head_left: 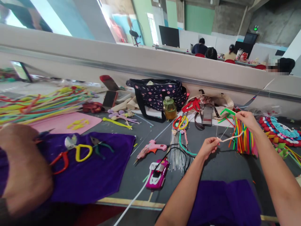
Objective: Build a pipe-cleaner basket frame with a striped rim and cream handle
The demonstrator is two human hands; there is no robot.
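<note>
My left hand (209, 147) pinches one end of a cream pipe cleaner (231, 137). My right hand (246, 121) grips its other end, just above an upright bundle of colourful pipe cleaners (243, 139). The cream strand stretches between the two hands, slightly bent, in front of the bundle. Green pipe cleaner pieces (227, 112) stick out to the left of my right hand. Both forearms reach in from the lower right over a purple cloth (225, 201).
Another person's arm (23, 166) rests at the left by a purple cloth (94, 169) with pliers and a yellow loop. A pink glue gun (152, 147), pink car-shaped object (158, 174), thin wires, bottle (169, 108) and polka-dot bag (160, 92) lie ahead. Loose pipe cleaners (39, 105) pile at left.
</note>
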